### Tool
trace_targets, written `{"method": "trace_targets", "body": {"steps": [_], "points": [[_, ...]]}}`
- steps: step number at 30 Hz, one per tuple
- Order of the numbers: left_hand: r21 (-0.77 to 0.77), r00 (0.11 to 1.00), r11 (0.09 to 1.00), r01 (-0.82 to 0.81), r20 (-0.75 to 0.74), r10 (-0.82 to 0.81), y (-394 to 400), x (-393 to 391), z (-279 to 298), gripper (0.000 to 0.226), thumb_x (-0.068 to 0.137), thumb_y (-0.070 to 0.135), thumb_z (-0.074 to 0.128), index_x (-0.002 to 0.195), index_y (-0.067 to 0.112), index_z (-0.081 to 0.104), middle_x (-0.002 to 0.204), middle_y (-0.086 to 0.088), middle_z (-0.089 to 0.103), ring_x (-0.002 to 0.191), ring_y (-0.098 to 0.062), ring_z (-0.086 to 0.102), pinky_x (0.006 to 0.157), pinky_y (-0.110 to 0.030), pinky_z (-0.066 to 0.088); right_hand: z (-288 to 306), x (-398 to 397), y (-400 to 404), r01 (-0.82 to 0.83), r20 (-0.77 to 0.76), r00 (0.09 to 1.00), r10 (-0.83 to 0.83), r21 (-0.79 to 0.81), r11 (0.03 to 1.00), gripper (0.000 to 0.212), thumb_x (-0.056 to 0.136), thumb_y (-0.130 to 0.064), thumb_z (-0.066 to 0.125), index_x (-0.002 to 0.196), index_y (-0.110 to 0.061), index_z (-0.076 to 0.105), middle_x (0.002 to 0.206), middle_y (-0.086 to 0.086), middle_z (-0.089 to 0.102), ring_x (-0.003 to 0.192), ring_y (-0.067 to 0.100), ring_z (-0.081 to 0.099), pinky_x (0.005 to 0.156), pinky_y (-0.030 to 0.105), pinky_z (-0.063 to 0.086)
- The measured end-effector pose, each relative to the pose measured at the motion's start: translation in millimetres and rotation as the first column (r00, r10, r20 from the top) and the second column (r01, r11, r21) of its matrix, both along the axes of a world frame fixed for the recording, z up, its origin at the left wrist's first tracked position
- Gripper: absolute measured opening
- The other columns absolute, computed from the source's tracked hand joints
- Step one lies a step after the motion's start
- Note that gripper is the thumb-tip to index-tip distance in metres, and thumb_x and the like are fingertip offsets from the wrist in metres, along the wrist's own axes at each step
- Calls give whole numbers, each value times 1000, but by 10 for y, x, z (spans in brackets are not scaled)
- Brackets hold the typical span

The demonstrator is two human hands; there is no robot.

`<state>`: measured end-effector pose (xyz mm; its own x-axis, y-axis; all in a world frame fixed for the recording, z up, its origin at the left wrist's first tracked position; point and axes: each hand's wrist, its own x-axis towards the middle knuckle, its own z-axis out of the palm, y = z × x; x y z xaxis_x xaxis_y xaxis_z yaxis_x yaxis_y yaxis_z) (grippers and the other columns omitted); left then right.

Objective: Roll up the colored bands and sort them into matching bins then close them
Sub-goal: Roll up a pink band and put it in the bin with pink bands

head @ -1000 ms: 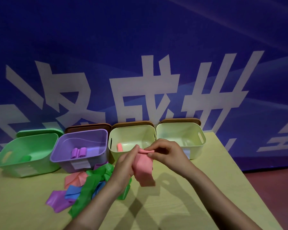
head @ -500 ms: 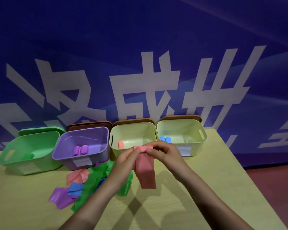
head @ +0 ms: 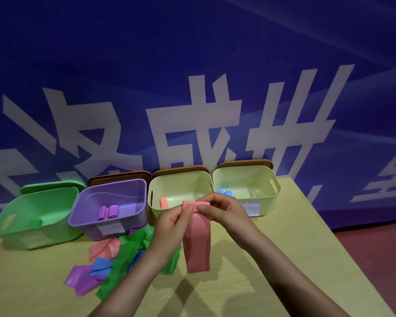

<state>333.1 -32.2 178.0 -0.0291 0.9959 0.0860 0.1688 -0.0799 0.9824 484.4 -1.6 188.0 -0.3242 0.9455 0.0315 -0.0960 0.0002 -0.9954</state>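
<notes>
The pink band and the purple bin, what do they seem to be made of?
Pink band: probably thin rubber or latex, matte; it hangs limp and folds softly where both hands pinch it. Purple bin: likely moulded plastic, smooth, slightly translucent walls.

We see our two forearms bare up to the picture edge, our left hand (head: 172, 221) and right hand (head: 226, 209) bare too, without any sleeve.

Left hand (head: 173, 221): your fingers curl — thumb and fingertips pinching the pink band (head: 197, 236).
Right hand (head: 222, 208): pinches the same top edge — both forearms converge.
</notes>
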Motion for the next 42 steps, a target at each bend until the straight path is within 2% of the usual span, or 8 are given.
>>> {"method": "trace_targets", "body": {"steps": [3, 7, 9, 15, 24, 28, 32, 42], "points": [[10, 1000, 1000, -28, 12, 28, -32, 16, 16, 24, 94, 32, 54, 85, 17, 72, 60, 3, 57, 60, -7, 50, 56, -20, 39, -21, -45, -4, 21, -24, 1000, -20, 22, 1000, 2, 83, -5, 68, 84, -4, 67, 72, 3, 61, 64, 8, 56, 59, 18, 44], [-257, 834, 950, 177, 551, -6, 3, 23, 78, 53, 85, 47, 44, 108, 5, 67, 99, -20, 69, 89, -28, 64, 86, -45, 50, -25, -127, 4, -6, -227, 974, -21, -115, 993, 12, 74, -18, 69, 78, -7, 66, 62, 8, 50, 57, 14, 45, 50, 21, 37], [-275, 793, 917, 289, 606, -68, -13, 16, 112, 59, 88, 49, 35, 114, 3, 62, 100, -22, 69, 83, -30, 68, 82, -47, 55, -35, -133, 21, 18, -215, 976, -45, -128, 992, 11, 78, -14, 70, 82, -5, 66, 60, 5, 50, 55, 14, 43, 49, 19, 37], [-272, 898, 954, 129, 440, 5, -51, 13, 7, 26, 90, 20, 52, 106, 3, 64, 94, -23, 70, 75, -27, 68, 66, -36, 59, -54, -168, 64, 79, -112, 990, -83, -38, 996, 4, 86, -6, 65, 85, -4, 67, 63, 1, 60, 56, 17, 51, 45, 26, 40], [-277, 935, 960, -29, 332, 124, 54, -9, -53, 21, 94, 7, 50, 99, 7, 70, 99, -19, 71, 96, -31, 64, 80, -35, 50, -215, -134, 69, 127, 188, 945, -266, 539, 833, 18, 83, -12, 67, 89, -28, 71, 83, -8, 62, 82, 11, 60, 71, 17, 45], [-269, 950, 962, 42, 308, 44, 126, -15, -49, 27, 94, 8, 49, 93, 16, 75, 102, -15, 72, 105, -40, 62, 94, -50, 48, -204, -16, 51, 80, 153, 977, -151, 395, 915, 22, 84, -7, 64, 95, -24, 72, 90, -9, 64, 90, 12, 62, 75, 20, 47], [-281, 973, 959, 38, 228, 28, 109, -5, -71, 30, 94, 6, 49, 88, 20, 75, 91, -2, 74, 94, -25, 65, 83, -33, 48, -214, 46, 52, 27, 190, 977, -94, 328, 944, 22, 87, 1, 62, 96, -17, 72, 89, -9, 65, 85, 5, 61, 74, 15, 44], [-236, 981, 972, 8, 191, 38, 78, 14, -58, 24, 97, 24, 47, 102, 18, 70, 96, -5, 73, 94, -19, 66, 79, -28, 51, -77, 77, 128, -102, 294, 956, 0, 330, 938, 15, 92, -12, 61, 97, -22, 72, 92, -7, 68, 91, 10, 63, 79, 21, 49]]}}
